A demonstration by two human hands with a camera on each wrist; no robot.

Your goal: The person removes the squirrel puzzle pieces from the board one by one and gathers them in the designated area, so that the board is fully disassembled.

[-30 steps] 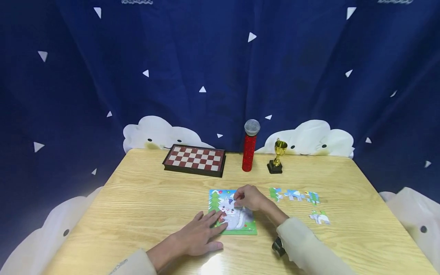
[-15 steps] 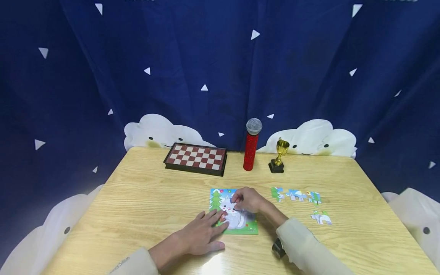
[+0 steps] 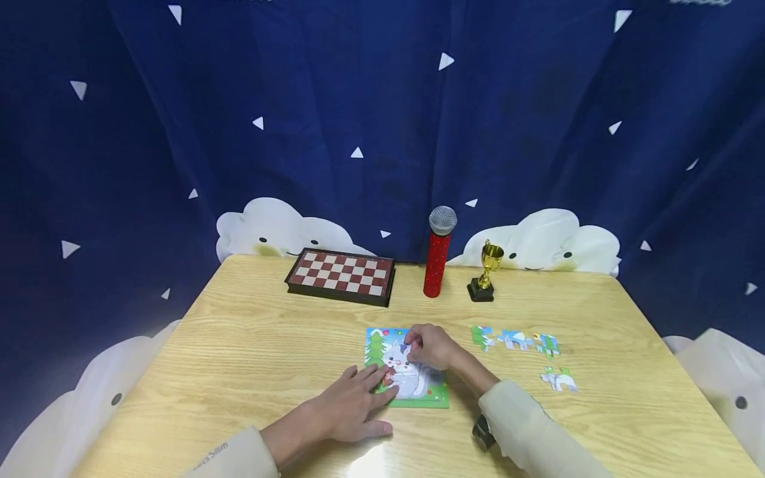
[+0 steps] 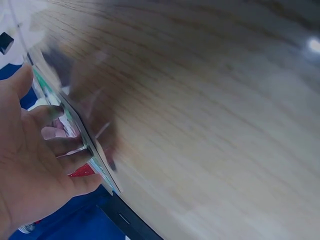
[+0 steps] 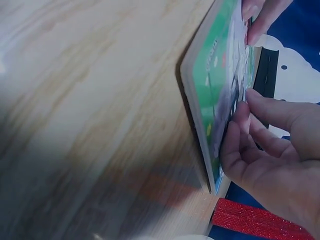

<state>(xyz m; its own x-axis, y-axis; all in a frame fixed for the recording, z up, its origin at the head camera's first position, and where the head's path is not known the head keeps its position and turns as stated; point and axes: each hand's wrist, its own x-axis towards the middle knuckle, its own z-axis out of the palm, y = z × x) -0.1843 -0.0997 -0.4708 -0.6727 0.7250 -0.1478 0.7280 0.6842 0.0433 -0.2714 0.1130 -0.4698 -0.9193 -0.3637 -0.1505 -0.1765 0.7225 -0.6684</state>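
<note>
A jigsaw puzzle [image 3: 412, 385] with a grey-white squirrel, green trees and a green border lies in a thin board on the table. My left hand [image 3: 355, 405] rests on its lower left part with the fingers spread and fairly straight. Over the upper right of the picture, my right hand [image 3: 433, 346] has curled fingers and pinches a puzzle piece against the board; the fingertips mostly hide that piece. A small dark blue patch shows beside those fingertips. In the right wrist view, the thumb and fingers of this hand touch the puzzle surface.
Several loose puzzle pieces [image 3: 515, 340] lie to the right, one of them a separate piece [image 3: 558, 378] nearer me. Behind the puzzle are a checkered game board [image 3: 340, 275], a red microphone [image 3: 436, 265] and a gold trophy cup [image 3: 487, 265]. A dark blue curtain [image 3: 382, 99] hangs behind the table.
The right fingers shift slightly over the squirrel's ear area and stay at the puzzle. The left hand keeps its place. The head view tilts and shifts a little.
</note>
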